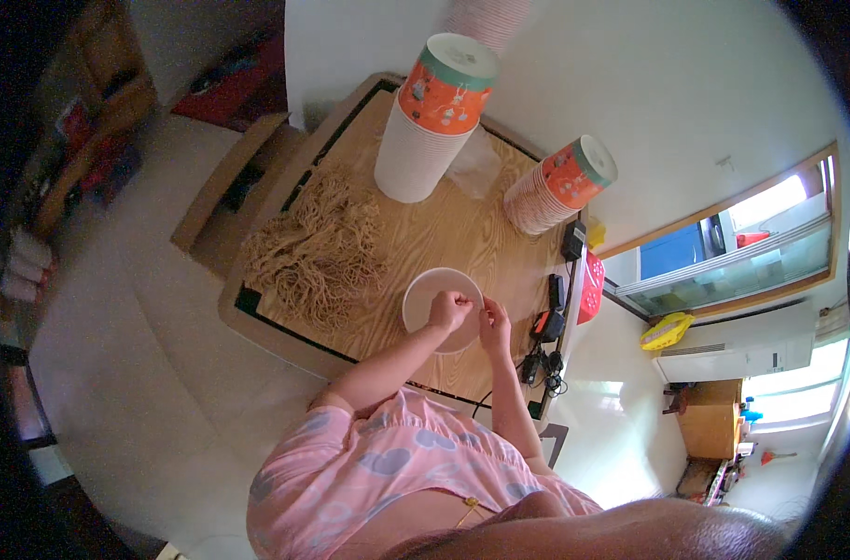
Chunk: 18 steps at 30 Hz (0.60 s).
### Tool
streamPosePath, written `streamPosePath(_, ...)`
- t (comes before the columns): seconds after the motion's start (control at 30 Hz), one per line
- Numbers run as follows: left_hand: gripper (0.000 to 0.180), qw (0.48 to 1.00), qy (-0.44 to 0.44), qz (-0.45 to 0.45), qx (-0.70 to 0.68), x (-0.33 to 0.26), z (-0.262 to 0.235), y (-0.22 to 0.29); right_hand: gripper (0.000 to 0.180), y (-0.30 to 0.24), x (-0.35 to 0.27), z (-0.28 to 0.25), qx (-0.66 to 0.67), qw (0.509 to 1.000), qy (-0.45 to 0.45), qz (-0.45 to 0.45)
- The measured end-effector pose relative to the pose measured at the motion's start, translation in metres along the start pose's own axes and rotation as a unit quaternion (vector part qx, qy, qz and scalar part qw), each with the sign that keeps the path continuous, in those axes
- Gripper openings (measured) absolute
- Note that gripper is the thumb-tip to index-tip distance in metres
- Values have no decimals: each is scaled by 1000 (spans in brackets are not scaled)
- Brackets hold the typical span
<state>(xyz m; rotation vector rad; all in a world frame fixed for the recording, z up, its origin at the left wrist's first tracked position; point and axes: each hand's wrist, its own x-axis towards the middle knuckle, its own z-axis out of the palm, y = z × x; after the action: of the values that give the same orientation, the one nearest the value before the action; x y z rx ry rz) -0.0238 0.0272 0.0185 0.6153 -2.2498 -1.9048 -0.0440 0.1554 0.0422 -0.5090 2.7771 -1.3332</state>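
Hovering over the table [416,233], I'm pinching the bowl's [425,291] rim with my left hand [451,309], my right hand [493,324] pinching it too, string pile [320,247] lying left.

Both bare forearms reach fwd from the short pink patterned sleeves, converging. Left hand [450,310] curled into a loose fist, knuckles up. Right hand [495,325] just beside it, fingers pinched tog., wrists near touching, elbows bent.
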Motion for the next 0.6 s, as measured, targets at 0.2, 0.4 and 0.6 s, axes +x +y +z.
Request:
streamPosePath(0.2, 19, 999, 19, -3, 43, -6, -1, -3, 26, -4, -9, -1, 9, 1000, 5, -7)
streamPosePath(0.4, 19, 1000, 12, -3, 12, -13, -6, -16, 23, -18, -24, 7, 73, 997, -15, 21)
streamPosePath(0.6, 18, 998, 43, 24, 29, -21, -8, -31, 23, -27, -33, 8, 44, 999, -26, 20)
